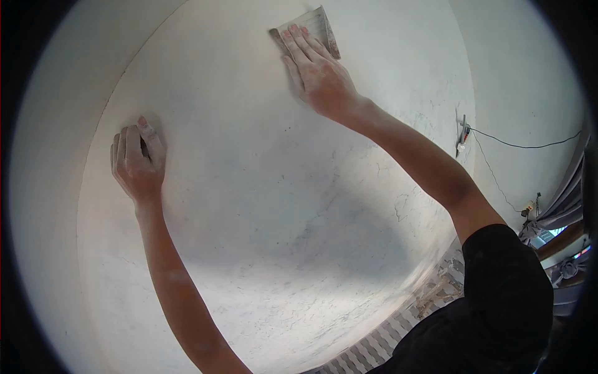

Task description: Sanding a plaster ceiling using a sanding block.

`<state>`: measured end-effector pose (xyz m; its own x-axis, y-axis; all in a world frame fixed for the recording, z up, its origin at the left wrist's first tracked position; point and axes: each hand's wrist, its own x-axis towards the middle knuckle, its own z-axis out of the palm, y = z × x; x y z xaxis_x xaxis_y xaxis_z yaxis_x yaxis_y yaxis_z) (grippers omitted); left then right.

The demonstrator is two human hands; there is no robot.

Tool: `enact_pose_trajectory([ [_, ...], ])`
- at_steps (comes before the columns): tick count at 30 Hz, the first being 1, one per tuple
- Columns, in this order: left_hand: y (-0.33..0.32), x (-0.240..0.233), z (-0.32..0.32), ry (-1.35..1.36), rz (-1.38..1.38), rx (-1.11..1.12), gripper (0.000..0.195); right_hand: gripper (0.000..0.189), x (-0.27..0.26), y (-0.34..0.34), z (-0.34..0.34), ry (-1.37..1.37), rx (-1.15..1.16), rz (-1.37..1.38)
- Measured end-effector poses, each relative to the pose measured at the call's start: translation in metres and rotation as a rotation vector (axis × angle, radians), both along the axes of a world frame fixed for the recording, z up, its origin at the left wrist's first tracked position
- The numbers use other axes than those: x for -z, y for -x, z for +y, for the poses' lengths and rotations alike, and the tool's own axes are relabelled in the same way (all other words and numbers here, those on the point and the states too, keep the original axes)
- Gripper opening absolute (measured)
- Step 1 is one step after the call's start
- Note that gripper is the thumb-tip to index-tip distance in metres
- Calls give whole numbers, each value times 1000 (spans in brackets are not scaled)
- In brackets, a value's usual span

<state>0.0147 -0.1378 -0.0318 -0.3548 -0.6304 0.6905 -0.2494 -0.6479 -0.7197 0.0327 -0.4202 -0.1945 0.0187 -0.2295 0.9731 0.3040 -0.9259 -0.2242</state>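
Note:
Dust-coated, my right hand point(322, 75) lies flat, fingers spread slightly, over what looks like a sheet of sandpaper point(316, 25) on a pale plastered wall point(261, 201). The sheet's brown, curled edges show past the fingers; one corner stands off the wall. Lower and to the left, my left hand point(139, 159) rests against the same wall, also whitened with dust. Its fingers are bent and its thumb points up, with a dark gap beside the forefinger. Whether anything lies under that palm is hidden.
Fine cracks and dark specks mark the wall's lower part. A power strip point(462, 135) with cables point(523, 145) is at the right, near a corner. Beyond it are a plug adapter point(528, 209) and a tied grey curtain point(563, 198). A striped grey-and-white surface point(373, 346) borders the wall below.

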Motion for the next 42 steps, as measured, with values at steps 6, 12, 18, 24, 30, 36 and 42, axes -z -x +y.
enact_pose_trajectory([
  [6, -1, 1, -3, -37, -26, 80, 32, 46, 27, 11, 4, 126, 21, 42],
  [12, 1, 0, 0, -10, 3, 79, 33, 49, -17, 6, -2, 41, 20, 75],
  [18, 1, 0, 4, -9, 1, 32, 27, 47, 29, 26, 19, 266, 29, 111],
  [24, 2, 0, 0, -9, 5, 56, 28, 47, -7, 21, 11, 177, -43, 103],
  [30, 1, -1, 1, -18, -17, 92, 26, 47, 24, 23, 36, 291, 38, 92],
  [36, 1, -1, 3, 35, -9, 32, 16, 47, -65, -2, 23, 189, 55, -31],
  [42, 16, 44, 35, 40, 26, 25, 24, 43, -24, -4, 36, 379, 81, -70],
])
